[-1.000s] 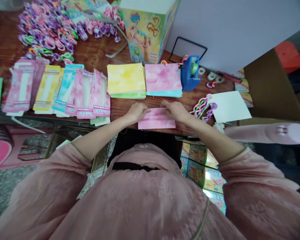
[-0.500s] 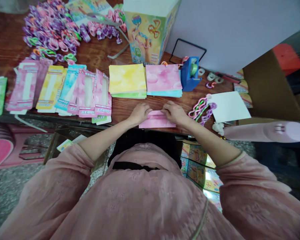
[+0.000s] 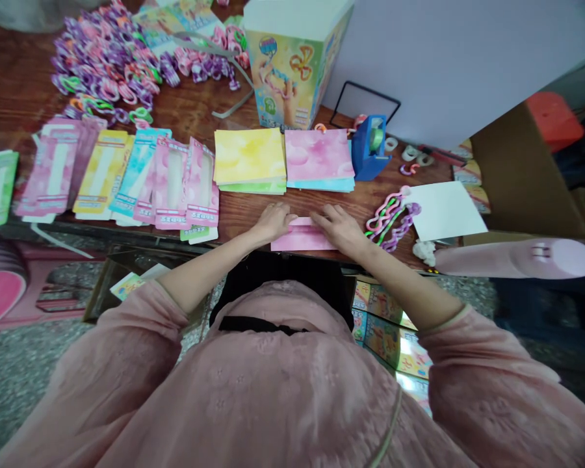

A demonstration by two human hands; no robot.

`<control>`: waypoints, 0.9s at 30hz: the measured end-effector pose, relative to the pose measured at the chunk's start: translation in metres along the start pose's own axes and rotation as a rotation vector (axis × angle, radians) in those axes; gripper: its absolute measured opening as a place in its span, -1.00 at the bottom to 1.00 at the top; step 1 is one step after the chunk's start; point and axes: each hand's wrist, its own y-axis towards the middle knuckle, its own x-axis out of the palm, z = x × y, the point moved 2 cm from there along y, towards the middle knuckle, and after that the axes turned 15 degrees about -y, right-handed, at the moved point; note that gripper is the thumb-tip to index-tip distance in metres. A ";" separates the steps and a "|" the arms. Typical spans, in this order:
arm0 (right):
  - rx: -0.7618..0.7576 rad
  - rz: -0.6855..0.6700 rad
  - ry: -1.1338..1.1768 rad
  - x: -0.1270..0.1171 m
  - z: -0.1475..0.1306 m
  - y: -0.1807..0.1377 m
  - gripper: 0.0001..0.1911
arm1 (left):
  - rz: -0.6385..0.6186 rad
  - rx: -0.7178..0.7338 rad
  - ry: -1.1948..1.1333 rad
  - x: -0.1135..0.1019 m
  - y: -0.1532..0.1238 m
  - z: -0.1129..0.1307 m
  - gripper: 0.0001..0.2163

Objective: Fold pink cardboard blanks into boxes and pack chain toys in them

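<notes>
Bench notes, wooden table. Landmark: small pink card, lying flat at the table's near edge, directly in front of the person.

Left hand rests on the card's left end, right hand on its right end. Fingers on both are extended and pressed down, neither clenched nor pinching; the card seems held by flat pressure alone. It looks folded over along its upper part (the crease is hard to make out at this angle).

Beyond the card: a yellow stack and a pink stack of sheets, both squared and unfolded. Left of the card, a row of window cards in mixed colours; farther left and back, a heap of plastic links. Right of the card, a short chain of links and a blue tape dispenser.

So far, one card is in hand; the stacks stand full. Printing on the window cards is too small to read; no brand legible.
</notes>
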 end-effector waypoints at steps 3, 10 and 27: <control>-0.085 -0.005 -0.062 -0.002 -0.003 0.002 -0.51 | 0.004 -0.023 -0.005 -0.002 0.002 0.002 -0.80; -0.044 -0.110 0.006 -0.010 -0.003 0.014 -0.60 | 0.083 0.058 -0.105 -0.002 -0.007 -0.002 -0.86; 0.028 -0.156 0.046 -0.015 0.008 0.025 -0.60 | 0.202 0.259 -0.023 0.007 -0.005 -0.018 -0.70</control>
